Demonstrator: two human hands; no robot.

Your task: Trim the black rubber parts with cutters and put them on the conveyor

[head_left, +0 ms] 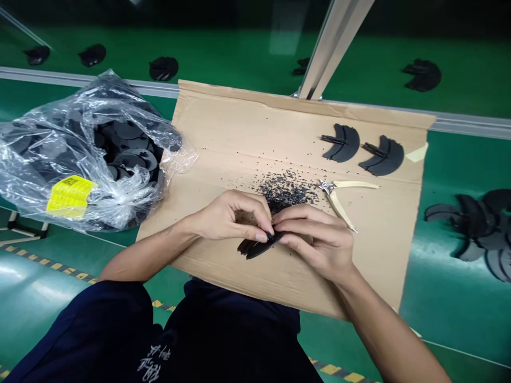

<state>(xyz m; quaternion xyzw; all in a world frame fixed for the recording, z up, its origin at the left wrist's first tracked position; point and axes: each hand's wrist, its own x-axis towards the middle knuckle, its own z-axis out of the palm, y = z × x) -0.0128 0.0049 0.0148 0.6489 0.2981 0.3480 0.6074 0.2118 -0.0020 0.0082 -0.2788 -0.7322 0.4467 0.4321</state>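
Observation:
Above the front part of a cardboard sheet (239,122), both hands are closed on one dark curved part (261,248). My left hand (235,215) pinches it between thumb and index finger from the left. From the right, my right hand (319,236) grips its edge with thumb and fingers. Small black scraps (285,189) lie heaped just beyond the hands. Cream-handled nippers (345,194) rest with their handles spread, behind my right hand. Two more black curved parts, one (343,143) beside another (385,156), lie at the sheet's back right.
A clear plastic bag (35,154) of black discs with a yellow label (69,196) stands at the left. More black parts (479,223) are piled on the green surface at the right. A metal frame post (335,48) rises behind the cardboard.

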